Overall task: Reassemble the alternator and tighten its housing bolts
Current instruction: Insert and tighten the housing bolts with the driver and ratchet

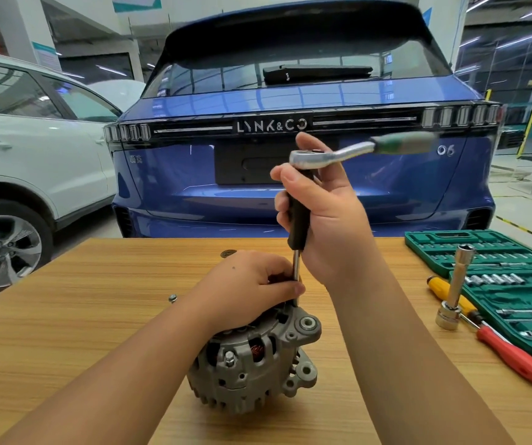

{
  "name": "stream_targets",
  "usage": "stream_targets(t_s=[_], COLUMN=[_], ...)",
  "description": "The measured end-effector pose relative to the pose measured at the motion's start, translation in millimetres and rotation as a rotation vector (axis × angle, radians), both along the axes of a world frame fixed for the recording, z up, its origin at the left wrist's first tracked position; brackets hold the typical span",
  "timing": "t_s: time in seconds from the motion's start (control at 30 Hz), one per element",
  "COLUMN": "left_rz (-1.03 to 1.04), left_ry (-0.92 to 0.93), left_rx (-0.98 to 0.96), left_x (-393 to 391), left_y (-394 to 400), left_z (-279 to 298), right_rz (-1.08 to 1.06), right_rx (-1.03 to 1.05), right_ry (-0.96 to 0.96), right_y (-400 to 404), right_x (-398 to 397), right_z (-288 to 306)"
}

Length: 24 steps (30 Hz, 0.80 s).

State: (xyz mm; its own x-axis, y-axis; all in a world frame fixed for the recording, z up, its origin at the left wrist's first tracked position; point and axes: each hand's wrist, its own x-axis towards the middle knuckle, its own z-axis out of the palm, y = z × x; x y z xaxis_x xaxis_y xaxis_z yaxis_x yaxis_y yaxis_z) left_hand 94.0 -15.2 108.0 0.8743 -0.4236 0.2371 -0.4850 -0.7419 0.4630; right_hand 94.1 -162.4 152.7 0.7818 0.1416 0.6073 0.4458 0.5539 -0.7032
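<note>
The grey alternator [251,364] stands on the wooden table [81,316], near its front middle. My left hand [251,284] rests on top of the alternator and pinches the steel shaft of a driver [296,274] where it meets the housing. My right hand [325,213] grips the driver's black handle [298,220], held upright. A chrome ratchet [332,155] with a green grip sits on the handle's top end and sticks out to the right. A loose bolt [172,298] lies on the table to the left.
An open green socket set case [495,274] lies at the table's right edge. Beside it lie a long socket extension [455,290], a yellow-handled screwdriver [444,289] and a red-handled screwdriver [511,354]. A blue car [290,187] stands behind the table, a white car [33,162] at left.
</note>
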Motion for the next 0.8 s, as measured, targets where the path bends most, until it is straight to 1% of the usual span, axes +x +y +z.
stream_targets(t_s=[0.07,0.13,0.2,0.3,0.37,0.43,0.5,0.57,0.63,0.67,0.73,0.8], left_rz=[-0.001,-0.004,-0.003,-0.002,-0.003,0.000,0.001,-0.008,-0.014,-0.014,-0.009,-0.007], left_ry=[-0.005,-0.011,-0.011,-0.005,-0.001,-0.005,-0.015,0.005,0.026,0.029,0.024,0.019], left_rx=[-0.005,-0.001,0.009,0.013,0.007,0.005,0.004,0.013,0.017,0.016,0.005,-0.001], left_x=[0,-1,-2,-2,-3,-3,-3,-3,-3,-3,-3,-2], left_y=[0,0,-1,-1,-1,-1,-1,-2,-2,-2,-1,-1], left_z=[0,1,1,2,2,1,1,1,1,1,1,1], right_rz=[-0.084,-0.095,-0.022,0.173,0.199,0.138,0.003,-0.182,-0.250,-0.221,-0.073,0.025], right_rx=[-0.027,-0.035,-0.013,0.026,0.028,0.025,0.028,-0.007,-0.033,-0.043,-0.052,-0.040], right_ry=[-0.101,-0.140,-0.145,-0.115,-0.072,-0.011,0.029,-0.001,0.001,0.030,0.076,0.055], right_y=[4,7,6,2,2,4,6,7,6,5,1,-1], right_x=[1,2,3,2,1,-1,-5,-9,-10,-11,-10,-7], right_z=[-3,-5,-6,-6,-4,0,2,3,3,3,4,2])
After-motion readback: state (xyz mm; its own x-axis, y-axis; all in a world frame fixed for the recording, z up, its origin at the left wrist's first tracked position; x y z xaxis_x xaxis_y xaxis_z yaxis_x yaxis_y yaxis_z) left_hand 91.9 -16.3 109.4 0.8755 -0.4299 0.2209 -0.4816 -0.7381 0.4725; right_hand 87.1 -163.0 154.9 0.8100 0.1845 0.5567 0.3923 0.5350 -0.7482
